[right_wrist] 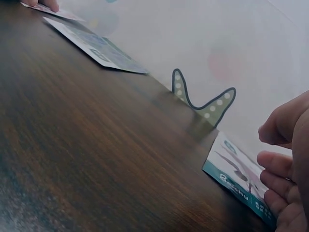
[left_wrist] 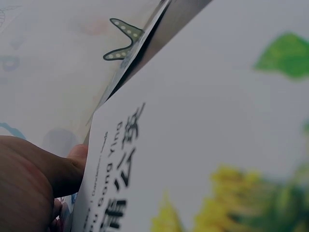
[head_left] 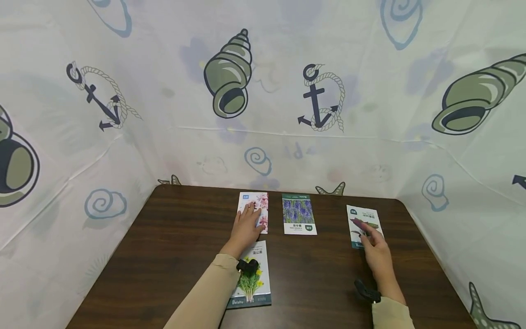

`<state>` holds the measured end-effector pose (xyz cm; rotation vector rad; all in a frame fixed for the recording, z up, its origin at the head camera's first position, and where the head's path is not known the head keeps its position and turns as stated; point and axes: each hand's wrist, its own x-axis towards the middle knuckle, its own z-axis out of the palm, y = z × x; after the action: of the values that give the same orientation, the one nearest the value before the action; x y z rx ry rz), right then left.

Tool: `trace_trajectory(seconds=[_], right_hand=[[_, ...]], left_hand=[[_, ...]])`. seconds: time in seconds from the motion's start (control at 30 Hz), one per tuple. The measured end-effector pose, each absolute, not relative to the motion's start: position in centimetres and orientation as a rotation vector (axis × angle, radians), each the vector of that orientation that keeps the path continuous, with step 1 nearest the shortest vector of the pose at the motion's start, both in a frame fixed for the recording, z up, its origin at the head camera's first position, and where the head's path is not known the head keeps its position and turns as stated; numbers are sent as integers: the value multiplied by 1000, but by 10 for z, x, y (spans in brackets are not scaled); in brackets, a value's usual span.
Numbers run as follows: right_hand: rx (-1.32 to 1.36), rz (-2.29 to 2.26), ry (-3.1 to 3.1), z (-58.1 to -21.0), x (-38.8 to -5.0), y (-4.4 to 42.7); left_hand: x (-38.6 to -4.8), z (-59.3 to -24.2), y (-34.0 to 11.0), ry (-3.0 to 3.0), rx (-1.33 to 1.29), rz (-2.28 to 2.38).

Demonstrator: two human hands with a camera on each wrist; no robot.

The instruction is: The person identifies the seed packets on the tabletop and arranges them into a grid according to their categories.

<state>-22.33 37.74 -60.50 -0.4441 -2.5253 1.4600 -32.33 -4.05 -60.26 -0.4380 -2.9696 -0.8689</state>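
My left hand (head_left: 245, 228) rests on a packet with pink blossoms (head_left: 261, 201), its fingers extended over the packet's face. Beneath that wrist lies a larger white seed packet (head_left: 252, 285) picturing a leafy plant with yellow flowers; the left wrist view has its printed dandelion name close up. At the right, my right hand (head_left: 378, 256) is over a white and teal seed packet (head_left: 356, 214), partly covering it. In the right wrist view the fingers (right_wrist: 277, 181) bend loosely at this packet's edge, thumb apart. Between the hands lies a purple-flower packet (head_left: 298, 212).
All packets lie on a dark brown wooden table (head_left: 316, 274). A pale sheet (head_left: 279, 91) printed with shells and anchors hangs behind the table and along both sides. Black bands (head_left: 367, 292) are on the wrists.
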Motion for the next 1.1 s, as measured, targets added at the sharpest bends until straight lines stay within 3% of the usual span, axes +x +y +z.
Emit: trace_trajectory(seconds=[1.1], right_hand=[[-101,954,-2713,-612,-227,368]], left_hand=[[-326,-607,-41,-2973,-443,-839]])
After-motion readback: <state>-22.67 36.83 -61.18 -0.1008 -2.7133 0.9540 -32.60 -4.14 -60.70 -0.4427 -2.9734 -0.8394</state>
